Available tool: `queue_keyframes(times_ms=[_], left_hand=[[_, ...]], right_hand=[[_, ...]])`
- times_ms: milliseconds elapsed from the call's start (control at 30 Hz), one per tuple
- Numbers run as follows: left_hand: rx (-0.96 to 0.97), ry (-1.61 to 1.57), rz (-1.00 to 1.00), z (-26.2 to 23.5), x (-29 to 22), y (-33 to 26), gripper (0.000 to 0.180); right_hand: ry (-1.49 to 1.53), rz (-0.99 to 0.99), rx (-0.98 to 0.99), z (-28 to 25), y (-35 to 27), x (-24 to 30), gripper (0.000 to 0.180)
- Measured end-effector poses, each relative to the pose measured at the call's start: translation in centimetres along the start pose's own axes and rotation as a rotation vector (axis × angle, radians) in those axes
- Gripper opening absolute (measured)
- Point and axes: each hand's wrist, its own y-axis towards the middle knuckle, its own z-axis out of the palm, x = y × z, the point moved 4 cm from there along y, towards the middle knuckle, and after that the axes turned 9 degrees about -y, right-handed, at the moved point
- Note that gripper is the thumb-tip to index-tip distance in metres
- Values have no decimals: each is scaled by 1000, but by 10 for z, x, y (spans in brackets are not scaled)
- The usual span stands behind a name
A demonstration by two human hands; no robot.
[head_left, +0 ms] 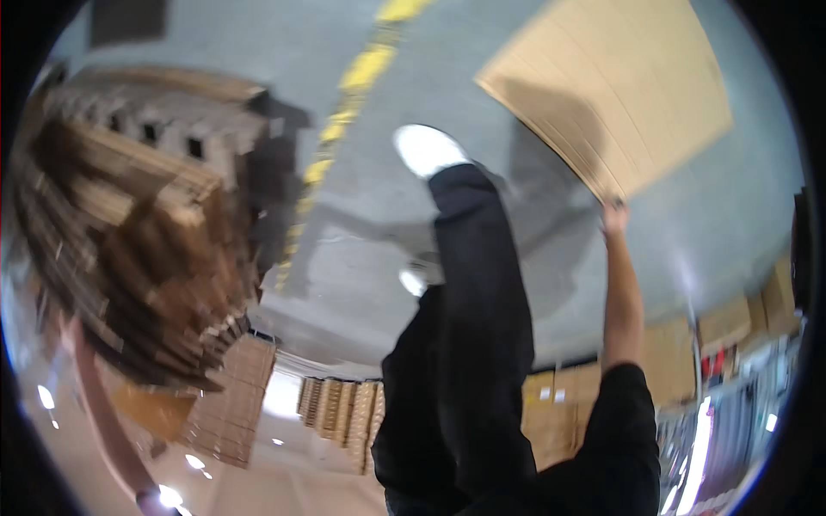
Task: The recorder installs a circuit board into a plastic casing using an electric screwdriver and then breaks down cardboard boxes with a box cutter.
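Note:
At the upper right a large flat sheet of tan cardboard (641, 95) slants above the grey floor. My right hand (614, 217) grips its near corner, fingers closed on it, with the arm stretched out. My left hand (73, 334) is raised at the far left, beside a big pile of brown flattened cardboard (163, 258). Motion smears both the hand and the pile, so I cannot tell whether the fingers hold or merely touch the cardboard.
Yellow-and-black floor tape (357, 77) runs between the pile and my white shoe (430, 150). A grey pallet-like shape with square holes (185, 129) is at the pile's far side. Stacked cardboard (340, 413) and cartons (671, 353) stand along the lower part of the view.

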Motion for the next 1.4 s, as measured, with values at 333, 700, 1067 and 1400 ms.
queue_keyframes(times_ms=[333, 700, 1067, 1400], left_hand=[[320, 169, 173, 86, 35, -70, 71], [182, 538, 608, 108, 97, -243, 90], [54, 412, 919, 100, 75, -249, 52], [304, -864, 363, 103, 93, -461, 18]], right_hand=[[144, 524, -510, -80, 58, -13, 95], [892, 61, -376, -99, 14, 33, 43], [1201, -117, 157, -200, -428, 228, 11], [452, -1330, -193, -147, -731, 468, 16]])
